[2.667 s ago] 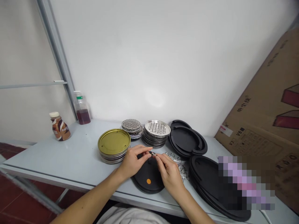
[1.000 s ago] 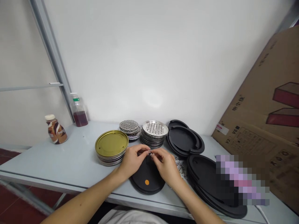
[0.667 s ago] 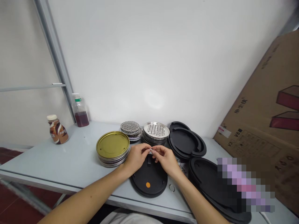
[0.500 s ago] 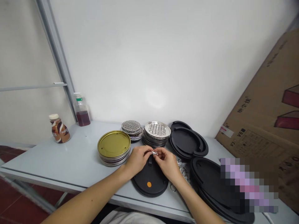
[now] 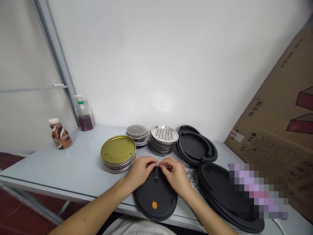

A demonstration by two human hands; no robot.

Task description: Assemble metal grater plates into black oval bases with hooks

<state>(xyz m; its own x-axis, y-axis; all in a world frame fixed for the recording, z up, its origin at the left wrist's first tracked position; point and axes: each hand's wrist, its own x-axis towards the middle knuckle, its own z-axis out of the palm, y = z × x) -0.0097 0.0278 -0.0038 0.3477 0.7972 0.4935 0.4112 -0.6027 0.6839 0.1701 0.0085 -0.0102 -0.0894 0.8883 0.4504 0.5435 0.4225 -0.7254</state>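
Observation:
Just in front of me lies a round black plastic plate (image 5: 156,195) with an orange dot, a small raised strip and knobs on its face. At the plate's far edge, my left hand (image 5: 142,171) pinches a small silvery metal ring (image 5: 157,164) between thumb and fingertips. From the other side my right hand (image 5: 174,173) pinches the same ring; fingers partly cover it, so its full shape is hidden. A loose heap of metal rings (image 5: 191,176) lies beside my right hand, partly behind the wrist.
Left of my hands stands a stack of gold-topped discs (image 5: 118,150). Behind are perforated discs (image 5: 136,131) and a stack of metal grater discs (image 5: 164,135). Black plastic rims (image 5: 195,147) and more black plates (image 5: 222,189) fill the right, beside a large carton (image 5: 274,137). Two bottles (image 5: 60,135) stand far left.
The black plate has shifted toward me, showing more of its strip and knobs. Both hands still pinch the ring, now slightly lower and at the plate's far edge.

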